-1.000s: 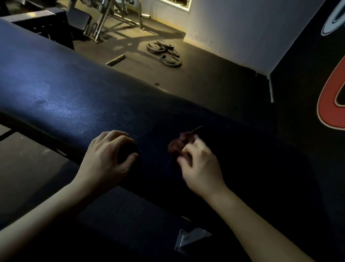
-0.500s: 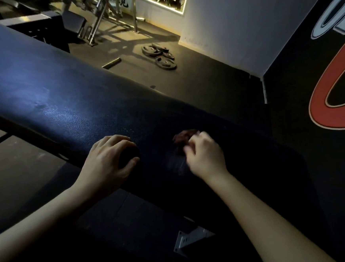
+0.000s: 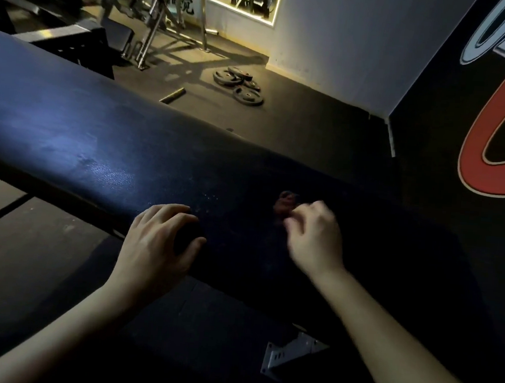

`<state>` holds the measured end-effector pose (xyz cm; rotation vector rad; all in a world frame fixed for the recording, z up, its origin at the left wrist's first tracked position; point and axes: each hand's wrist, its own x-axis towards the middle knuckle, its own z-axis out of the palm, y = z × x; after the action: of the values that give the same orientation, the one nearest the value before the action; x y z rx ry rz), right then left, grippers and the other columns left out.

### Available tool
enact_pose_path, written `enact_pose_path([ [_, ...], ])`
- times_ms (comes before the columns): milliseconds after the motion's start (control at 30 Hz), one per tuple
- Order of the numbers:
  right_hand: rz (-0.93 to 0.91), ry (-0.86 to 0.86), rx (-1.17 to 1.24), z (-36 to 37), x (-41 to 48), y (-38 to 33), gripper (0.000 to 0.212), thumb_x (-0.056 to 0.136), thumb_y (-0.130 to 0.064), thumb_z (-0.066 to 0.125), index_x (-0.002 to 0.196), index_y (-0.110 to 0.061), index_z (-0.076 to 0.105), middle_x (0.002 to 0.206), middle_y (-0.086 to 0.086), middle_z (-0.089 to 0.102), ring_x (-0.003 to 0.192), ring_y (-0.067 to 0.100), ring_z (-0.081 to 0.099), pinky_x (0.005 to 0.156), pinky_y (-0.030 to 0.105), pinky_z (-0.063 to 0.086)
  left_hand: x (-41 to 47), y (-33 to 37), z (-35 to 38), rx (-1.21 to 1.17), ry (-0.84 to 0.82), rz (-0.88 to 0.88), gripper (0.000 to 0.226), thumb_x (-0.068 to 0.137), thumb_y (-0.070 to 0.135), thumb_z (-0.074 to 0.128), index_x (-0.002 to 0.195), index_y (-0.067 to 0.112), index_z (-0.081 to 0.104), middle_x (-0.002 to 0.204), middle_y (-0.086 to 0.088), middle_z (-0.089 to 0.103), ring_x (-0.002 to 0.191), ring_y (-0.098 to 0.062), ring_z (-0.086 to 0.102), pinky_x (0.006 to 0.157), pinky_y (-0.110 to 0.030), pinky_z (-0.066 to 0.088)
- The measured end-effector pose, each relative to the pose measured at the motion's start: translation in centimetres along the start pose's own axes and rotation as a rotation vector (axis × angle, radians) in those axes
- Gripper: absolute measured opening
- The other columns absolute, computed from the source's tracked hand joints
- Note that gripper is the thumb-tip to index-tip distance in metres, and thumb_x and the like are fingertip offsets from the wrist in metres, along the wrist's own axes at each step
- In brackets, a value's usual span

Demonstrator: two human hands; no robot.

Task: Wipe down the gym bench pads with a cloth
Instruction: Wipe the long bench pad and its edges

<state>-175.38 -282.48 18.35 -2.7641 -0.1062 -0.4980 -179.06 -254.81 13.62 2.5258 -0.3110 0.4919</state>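
The room was dim. A dark floor (image 3: 311, 120) carried weight plates (image 3: 248, 95) and a short bar (image 3: 172, 95). A white wall (image 3: 348, 38) met a black wall (image 3: 432, 115) bearing a red logo (image 3: 471, 154). A light strip (image 3: 238, 9) glowed beyond.

Bench pad (image 3: 98, 137): long, dark blue-black, grained, sheen at left. Cloth (image 3: 284, 204): small, dark red, bunched on pad's right half, mid-width, pinched by right hand (image 3: 313, 241).

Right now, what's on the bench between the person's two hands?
Only bare bench pad lies between the left hand and right hand, in the head view. The cloth is at the right hand's fingertips, outside that gap.
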Motion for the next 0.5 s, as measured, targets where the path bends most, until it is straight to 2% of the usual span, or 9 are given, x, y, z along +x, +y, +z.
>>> enact_pose_path([
  [100,-0.305,-0.137,0.074,0.8,-4.0,-6.0,0.008,0.090,-0.023,0.066,0.090,-0.016,0.066,0.100,0.001,0.054,0.093,0.020,0.054,0.078,0.033,0.050,-0.3,-0.8,-0.8,0.039,0.049,-0.040,0.043,0.085,0.055,0.057,0.103,0.019,0.073,0.115,0.002,0.066,0.107,-0.023,0.059,0.094,-0.042,0.046],
  [133,-0.328,-0.142,0.095,0.7,-4.0,-6.4,0.009,0.091,-0.025,0.066,0.092,-0.016,0.065,0.099,-0.002,0.052,0.092,0.016,0.053,0.078,0.032,0.051,-0.4,-1.1,-1.0,0.036,0.051,-0.035,0.042,0.085,0.056,0.058,0.102,0.020,0.073,0.113,0.003,0.065,0.105,-0.023,0.058,0.093,-0.041,0.046],
  [267,-0.173,-0.101,0.143,1.0,-2.3,-6.5,0.010,0.092,-0.028,0.069,0.098,-0.020,0.067,0.094,-0.008,0.050,0.089,0.010,0.054,0.078,0.031,0.053,-1.1,-2.8,-1.6,-0.008,0.013,0.044,0.043,0.087,0.056,0.063,0.107,0.020,0.074,0.117,0.006,0.065,0.108,-0.019,0.061,0.095,-0.041,0.050],
  [367,-0.186,-0.057,0.119,3.2,1.8,-9.1,0.013,0.093,-0.025,0.068,0.101,-0.015,0.066,0.100,0.001,0.055,0.094,0.021,0.057,0.082,0.037,0.052,-1.7,-3.5,-1.6,0.015,-0.014,0.098,0.050,0.086,0.058,0.067,0.116,0.018,0.074,0.127,0.002,0.065,0.118,-0.022,0.063,0.106,-0.047,0.048],
  [433,-0.086,-0.027,0.105,5.1,5.9,-10.6,0.019,0.094,-0.025,0.066,0.108,-0.013,0.068,0.108,0.009,0.057,0.103,0.030,0.058,0.087,0.038,0.048,-2.1,-3.6,-1.4,0.080,0.009,0.108,0.051,0.085,0.058,0.067,0.116,0.018,0.075,0.129,-0.001,0.067,0.122,-0.025,0.063,0.112,-0.050,0.043],
  [500,0.001,-0.027,0.101,6.3,7.0,-12.1,0.019,0.093,-0.024,0.067,0.109,-0.014,0.071,0.110,0.012,0.058,0.106,0.033,0.058,0.090,0.038,0.048,-2.7,-3.5,-1.5,0.098,0.070,0.087,0.047,0.085,0.053,0.068,0.114,0.016,0.076,0.127,-0.003,0.068,0.119,-0.027,0.064,0.112,-0.051,0.042],
])
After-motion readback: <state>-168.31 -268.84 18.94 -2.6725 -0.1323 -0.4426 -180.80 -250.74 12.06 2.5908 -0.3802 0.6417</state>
